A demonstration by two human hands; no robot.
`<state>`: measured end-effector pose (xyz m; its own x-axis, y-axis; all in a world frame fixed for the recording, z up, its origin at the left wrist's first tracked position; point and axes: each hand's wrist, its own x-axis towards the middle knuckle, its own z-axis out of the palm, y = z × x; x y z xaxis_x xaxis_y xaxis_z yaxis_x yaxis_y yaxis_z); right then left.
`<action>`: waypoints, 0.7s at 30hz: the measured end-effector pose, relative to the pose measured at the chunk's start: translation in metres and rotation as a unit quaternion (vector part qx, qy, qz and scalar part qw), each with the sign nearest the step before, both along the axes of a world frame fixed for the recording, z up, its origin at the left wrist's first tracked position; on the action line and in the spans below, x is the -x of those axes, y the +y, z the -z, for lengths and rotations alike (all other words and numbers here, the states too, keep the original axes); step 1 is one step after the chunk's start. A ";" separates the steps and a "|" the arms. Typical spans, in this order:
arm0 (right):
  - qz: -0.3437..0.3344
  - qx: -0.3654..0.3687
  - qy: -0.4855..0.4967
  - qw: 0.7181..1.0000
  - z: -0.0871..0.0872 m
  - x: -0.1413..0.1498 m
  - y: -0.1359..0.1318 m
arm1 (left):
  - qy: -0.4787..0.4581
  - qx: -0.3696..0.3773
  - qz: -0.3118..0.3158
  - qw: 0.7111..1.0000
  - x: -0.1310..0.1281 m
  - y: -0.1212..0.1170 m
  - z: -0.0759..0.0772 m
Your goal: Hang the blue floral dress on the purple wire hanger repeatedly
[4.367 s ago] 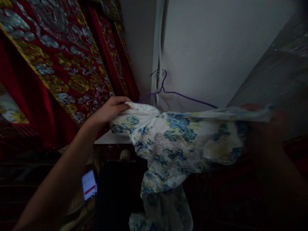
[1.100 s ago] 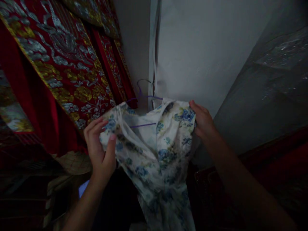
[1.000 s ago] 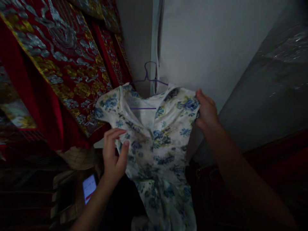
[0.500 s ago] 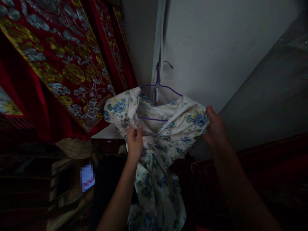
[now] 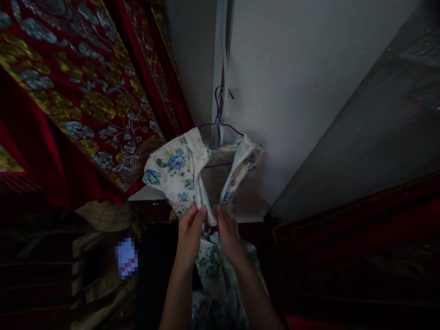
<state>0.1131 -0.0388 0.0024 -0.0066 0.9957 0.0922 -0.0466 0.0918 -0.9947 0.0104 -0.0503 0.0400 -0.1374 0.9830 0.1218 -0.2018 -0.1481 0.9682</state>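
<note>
A white dress (image 5: 175, 160) with blue flowers hangs on a thin purple hanger (image 5: 217, 118), its neckline spread wide. My left hand (image 5: 192, 224) is closed on the left front edge of the neckline, thumb on top. On the opposite front edge my right hand (image 5: 225, 227) is closed too, close beside the left one. Both hands are at the bottom of the neck opening, and their fingertips are partly hidden by the cloth. Below them the skirt falls between my forearms.
The hanger hooks at a white strip or cord (image 5: 223, 46) against a pale wall panel (image 5: 282, 82). At left hangs a red cloth (image 5: 103, 105) embroidered in gold and silver. A checked cloth (image 5: 103, 215) and a blurred lit screen (image 5: 126, 257) are lower left. Dark red fabric lies at right.
My right hand has left the right sleeve and come inward to the neckline's front edge. My left hand has moved down slightly, still holding the dress. The right shoulder has folded inward.
</note>
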 end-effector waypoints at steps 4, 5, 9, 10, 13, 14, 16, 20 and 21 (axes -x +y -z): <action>0.035 0.058 0.062 0.996 -0.009 0.009 0.003 | 0.028 -0.023 0.020 0.999 0.008 -0.010 -0.011; 0.046 0.056 0.062 0.995 -0.009 0.007 0.002 | 0.030 -0.027 0.021 0.999 0.011 -0.011 -0.011; 0.055 0.039 0.041 0.997 -0.004 -0.006 -0.005 | -0.008 -0.035 0.013 0.999 0.017 -0.008 0.001; 0.047 0.037 0.037 0.998 -0.004 -0.008 -0.006 | -0.010 -0.032 0.022 0.999 0.018 -0.006 0.004; 0.012 0.040 0.022 0.999 -0.007 -0.012 -0.008 | 0.047 -0.023 0.063 0.997 0.015 -0.001 0.011; 0.001 0.040 0.015 0.999 -0.009 -0.012 -0.008 | 0.080 -0.026 0.077 0.993 0.013 0.000 0.013; -0.023 0.031 -0.005 0.999 -0.012 -0.015 -0.009 | 0.142 -0.038 0.097 0.984 0.009 0.001 0.016; -0.092 0.004 -0.040 0.995 -0.016 -0.021 -0.014 | 0.197 -0.049 0.081 0.976 0.005 0.004 0.027; -0.113 0.007 -0.037 0.993 -0.017 -0.023 -0.016 | 0.193 -0.043 0.074 0.977 0.005 0.004 0.030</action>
